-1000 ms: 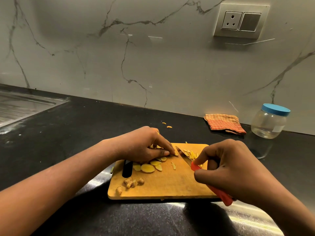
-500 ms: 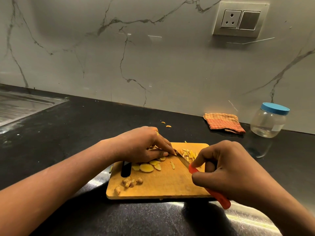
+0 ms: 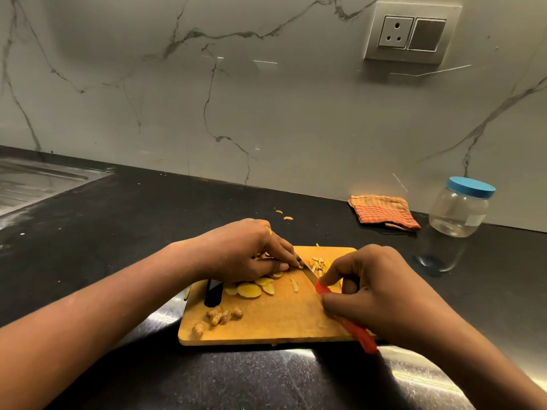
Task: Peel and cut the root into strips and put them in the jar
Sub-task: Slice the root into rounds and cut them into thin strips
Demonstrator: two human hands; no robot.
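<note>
A wooden cutting board (image 3: 278, 327) lies on the black counter. My left hand (image 3: 245, 253) pins yellow root slices against the board with its fingertips, right beside the knife blade. My right hand (image 3: 373, 294) grips the red-handled knife (image 3: 355, 329), whose blade tip sits at the slices under my left fingers. Loose round slices (image 3: 250, 290) lie below my left hand. Thin cut strips (image 3: 318, 265) are piled on the far side of the blade. Brown peel bits (image 3: 219, 316) sit at the board's near left. The clear jar (image 3: 457, 208) with a blue lid stands closed at the back right.
A folded orange cloth (image 3: 383, 213) lies by the wall, left of the jar. Two small root scraps (image 3: 284, 216) rest on the counter behind the board. A steel sink drainer (image 3: 32, 182) is at the far left. A wall socket (image 3: 411, 34) is above.
The knife blade has shifted slightly left toward my left fingertips, and both hands have stayed on the board. The strip pile beside the blade looks about the same.
</note>
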